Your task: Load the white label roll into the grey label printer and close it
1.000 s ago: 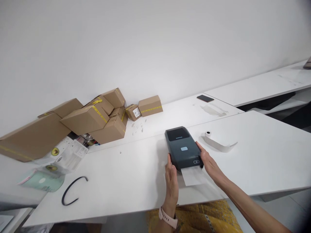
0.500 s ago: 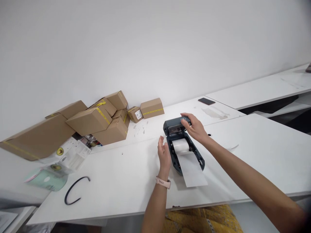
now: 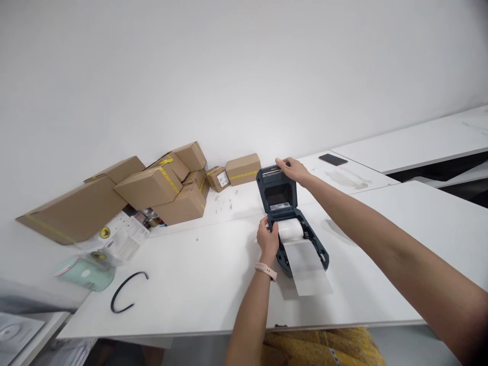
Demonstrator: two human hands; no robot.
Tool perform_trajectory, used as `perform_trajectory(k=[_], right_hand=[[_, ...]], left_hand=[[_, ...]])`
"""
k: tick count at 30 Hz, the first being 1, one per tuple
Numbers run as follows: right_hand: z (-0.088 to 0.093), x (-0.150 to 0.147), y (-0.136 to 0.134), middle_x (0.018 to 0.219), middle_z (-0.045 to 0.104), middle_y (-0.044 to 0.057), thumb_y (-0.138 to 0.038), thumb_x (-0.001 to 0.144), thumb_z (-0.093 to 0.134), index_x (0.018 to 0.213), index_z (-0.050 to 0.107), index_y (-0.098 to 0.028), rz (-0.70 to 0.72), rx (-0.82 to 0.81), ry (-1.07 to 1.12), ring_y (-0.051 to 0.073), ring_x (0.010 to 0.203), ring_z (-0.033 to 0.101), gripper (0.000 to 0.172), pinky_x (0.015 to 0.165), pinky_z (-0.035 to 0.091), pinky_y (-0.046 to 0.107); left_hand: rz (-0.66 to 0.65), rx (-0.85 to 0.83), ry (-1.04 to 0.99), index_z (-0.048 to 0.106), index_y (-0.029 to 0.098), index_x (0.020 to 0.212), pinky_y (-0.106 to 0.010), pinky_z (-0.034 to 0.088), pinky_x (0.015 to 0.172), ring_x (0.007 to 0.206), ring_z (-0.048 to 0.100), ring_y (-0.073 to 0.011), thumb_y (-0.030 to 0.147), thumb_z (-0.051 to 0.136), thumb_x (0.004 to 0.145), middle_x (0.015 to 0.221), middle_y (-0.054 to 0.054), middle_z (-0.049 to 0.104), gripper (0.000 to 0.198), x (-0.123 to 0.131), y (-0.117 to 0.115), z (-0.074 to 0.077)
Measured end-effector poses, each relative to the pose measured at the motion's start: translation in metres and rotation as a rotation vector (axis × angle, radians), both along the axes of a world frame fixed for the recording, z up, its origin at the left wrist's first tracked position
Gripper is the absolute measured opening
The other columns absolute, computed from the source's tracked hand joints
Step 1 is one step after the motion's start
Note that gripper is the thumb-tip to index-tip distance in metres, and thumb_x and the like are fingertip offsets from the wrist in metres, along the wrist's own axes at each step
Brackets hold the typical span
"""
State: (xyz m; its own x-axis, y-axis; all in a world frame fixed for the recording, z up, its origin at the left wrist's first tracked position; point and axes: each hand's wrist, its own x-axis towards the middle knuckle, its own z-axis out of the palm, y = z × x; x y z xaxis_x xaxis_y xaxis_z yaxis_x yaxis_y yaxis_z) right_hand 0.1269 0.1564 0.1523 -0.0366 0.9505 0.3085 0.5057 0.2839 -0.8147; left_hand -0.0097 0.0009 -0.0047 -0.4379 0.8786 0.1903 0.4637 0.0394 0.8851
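A dark blue-grey label printer [image 3: 323, 254] stands on the white table with its lid [image 3: 277, 195] raised steeply on the far side. Inside lies a white label roll [image 3: 290, 229], and a strip of blank paper [image 3: 308, 269] runs from it over the printer's near edge. My right hand [image 3: 293, 170] is closed on the lid's upper right corner. On the printer's left rim, close to the hinge, my left hand [image 3: 268, 238] is closed, the thumb at the inner side of the rim. A pink band circles the left wrist.
Cardboard boxes [image 3: 152, 188] are piled at the back left, with a small box [image 3: 218, 179] and a longer one [image 3: 244, 169] beside them. A phone [image 3: 333, 159] lies at the back right. Plastic packets [image 3: 86, 273] and a black curved band [image 3: 121, 294] lie at the left.
The lid has swung further up and back, with my right hand on it. My left hand has come from beside the printer onto its left rim. The view has shifted slightly.
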Motion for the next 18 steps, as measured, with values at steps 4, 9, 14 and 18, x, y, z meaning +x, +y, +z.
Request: perform_trajectory(k=[4, 9, 14, 18], right_hand=[[-0.015, 0.013, -0.042, 0.133, 0.056, 0.013, -0.064, 0.091, 0.040, 0.125, 0.053, -0.021, -0.067, 0.297, 0.095, 0.027, 0.121, 0.051, 0.056, 0.099, 0.043, 0.042], [-0.076, 0.034, -0.108, 0.100, 0.069, 0.009, -0.045, 0.096, 0.040, 0.105, 0.065, -0.023, 0.135, 0.454, -0.110, 0.023, 0.094, 0.064, 0.034, 0.085, 0.050, 0.037], [-0.118, 0.027, -0.107, 0.133, 0.059, 0.014, -0.029, 0.077, 0.064, 0.138, 0.047, -0.020, 0.554, 0.199, -0.810, 0.031, 0.119, 0.056, 0.064, 0.097, 0.043, 0.042], [-0.121, 0.009, -0.093, 0.124, 0.063, 0.017, -0.023, 0.064, 0.073, 0.139, 0.047, -0.016, 0.582, 0.142, -0.975, 0.035, 0.115, 0.059, 0.079, 0.099, 0.039, 0.046]], left_hand=[[0.010, 0.002, 0.022, 0.061, 0.022, 0.122, -0.036, 0.047, 0.094, 0.108, 0.062, -0.0241, 0.038, 0.056, 0.087, 0.125, -0.009, 0.066, 0.039, -0.001, 0.001, -0.006], [0.007, 0.014, 0.024, 0.058, 0.022, 0.123, -0.036, 0.045, 0.095, 0.113, 0.062, -0.0246, 0.037, 0.055, 0.088, 0.123, -0.010, 0.067, 0.039, 0.000, 0.000, -0.005], [0.020, 0.010, 0.063, 0.045, 0.020, 0.136, -0.037, 0.042, 0.098, 0.116, 0.060, -0.0251, 0.035, 0.052, 0.090, 0.121, -0.012, 0.067, 0.050, 0.002, -0.003, 0.002], [-0.009, 0.022, 0.129, 0.038, 0.020, 0.141, -0.038, 0.040, 0.098, 0.114, 0.061, -0.0255, 0.031, 0.046, 0.092, 0.119, -0.012, 0.068, 0.050, 0.004, -0.004, 0.005]])
